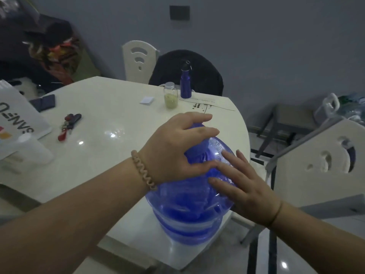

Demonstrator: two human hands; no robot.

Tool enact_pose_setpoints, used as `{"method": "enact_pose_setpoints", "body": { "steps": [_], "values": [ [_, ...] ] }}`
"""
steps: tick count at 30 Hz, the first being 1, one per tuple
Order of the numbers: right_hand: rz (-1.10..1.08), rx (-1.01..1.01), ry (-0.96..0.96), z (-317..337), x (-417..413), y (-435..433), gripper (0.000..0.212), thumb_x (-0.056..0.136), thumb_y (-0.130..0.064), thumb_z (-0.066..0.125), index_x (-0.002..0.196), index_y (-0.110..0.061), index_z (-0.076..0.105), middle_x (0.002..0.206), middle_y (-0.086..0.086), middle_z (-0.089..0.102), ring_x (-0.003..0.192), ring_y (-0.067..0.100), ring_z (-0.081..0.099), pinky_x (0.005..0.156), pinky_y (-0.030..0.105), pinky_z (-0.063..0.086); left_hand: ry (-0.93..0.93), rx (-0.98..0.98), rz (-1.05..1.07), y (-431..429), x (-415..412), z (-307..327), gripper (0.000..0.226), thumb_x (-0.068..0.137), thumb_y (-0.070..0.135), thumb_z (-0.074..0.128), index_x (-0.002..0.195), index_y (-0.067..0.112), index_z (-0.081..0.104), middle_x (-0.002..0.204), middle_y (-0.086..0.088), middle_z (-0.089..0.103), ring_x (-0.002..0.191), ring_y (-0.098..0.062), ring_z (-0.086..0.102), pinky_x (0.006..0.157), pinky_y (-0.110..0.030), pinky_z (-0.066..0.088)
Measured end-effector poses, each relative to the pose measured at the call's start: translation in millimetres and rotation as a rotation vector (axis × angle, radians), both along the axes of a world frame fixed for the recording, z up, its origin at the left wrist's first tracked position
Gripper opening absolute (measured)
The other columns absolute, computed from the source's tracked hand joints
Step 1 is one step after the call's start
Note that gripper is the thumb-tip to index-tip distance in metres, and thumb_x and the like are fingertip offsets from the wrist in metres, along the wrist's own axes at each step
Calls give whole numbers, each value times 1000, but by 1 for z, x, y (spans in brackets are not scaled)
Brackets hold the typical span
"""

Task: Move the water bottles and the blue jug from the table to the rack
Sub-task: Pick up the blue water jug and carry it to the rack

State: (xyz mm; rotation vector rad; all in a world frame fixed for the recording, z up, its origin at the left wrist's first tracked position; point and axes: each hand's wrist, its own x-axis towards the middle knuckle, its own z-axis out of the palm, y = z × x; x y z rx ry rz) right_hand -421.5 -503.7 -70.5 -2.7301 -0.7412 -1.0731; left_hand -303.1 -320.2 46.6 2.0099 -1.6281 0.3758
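A large translucent blue jug (189, 210) stands on the near corner of the white table (110, 119). My left hand (175, 149) is wrapped over its neck and cap from above. My right hand (243, 182) lies flat against the jug's right shoulder, fingers spread. A dark blue metal water bottle (185, 84) with a black cap stands upright at the table's far edge. Just left of it stands a small clear bottle (170, 95) with a silver lid and yellowish contents. The rack is partly visible at the far right (284, 119), low and grey.
Keys with a red fob (68, 123), a dark wallet (42, 102), a white pad (147, 100) and a white paper bag (17, 115) lie on the table. White chairs stand behind the table (139, 58) and at the right (324, 163); one carries a black garment (199, 72).
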Motion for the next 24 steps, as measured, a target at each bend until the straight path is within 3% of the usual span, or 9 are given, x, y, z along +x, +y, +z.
{"method": "enact_pose_setpoints", "body": {
  "steps": [3, 6, 9, 14, 17, 24],
  "values": [
    [47, -25, 5, 5, 7, -4, 76, 82, -35, 72, 139, -31, 23, 158, 2, 10, 140, 43, 18, 111, 61, 21, -42, -25, -7, 1, 4, -3, 54, 77, 44, 69, 118, 10, 62, 119, -15, 61, 106, -25, 57, 88, -32, 46],
    [143, -3, 4, 7, 10, -13, 65, 88, -35, 66, 138, -31, 24, 159, -1, 8, 141, 40, 17, 112, 55, 23, -75, -59, 12, -5, 5, -5, 47, 77, 40, 69, 111, 8, 66, 111, -15, 64, 100, -25, 58, 84, -30, 47],
    [139, 77, -8, 2, 16, -5, 68, 86, -34, 69, 138, -32, 25, 158, -4, 9, 141, 37, 18, 111, 58, 24, -109, -117, 38, -5, 4, -9, 45, 77, 36, 69, 109, 6, 66, 109, -16, 65, 97, -25, 59, 82, -31, 49],
    [129, 150, -33, -3, 18, -2, 61, 85, -31, 71, 131, -29, 32, 141, 7, 36, 137, 37, 25, 107, 59, 30, -109, -135, 36, -8, 1, -9, 65, 69, 39, 79, 122, 14, 52, 127, -7, 48, 112, -24, 54, 92, -34, 47],
    [133, 171, -8, -1, 18, -1, 56, 84, -32, 72, 128, -28, 38, 135, 8, 38, 133, 38, 29, 103, 61, 34, -87, -150, 97, -9, -2, -8, 49, 71, 33, 78, 110, 6, 66, 111, -13, 64, 97, -23, 60, 83, -33, 52],
    [168, 141, 42, 7, 18, -6, 66, 80, -29, 76, 132, -30, 34, 139, 5, 35, 136, 33, 27, 102, 59, 36, -75, -220, 156, -13, -7, -8, 23, 72, 16, 76, 92, 5, 72, 98, -12, 66, 88, -23, 62, 77, -33, 51]
  ]
}}
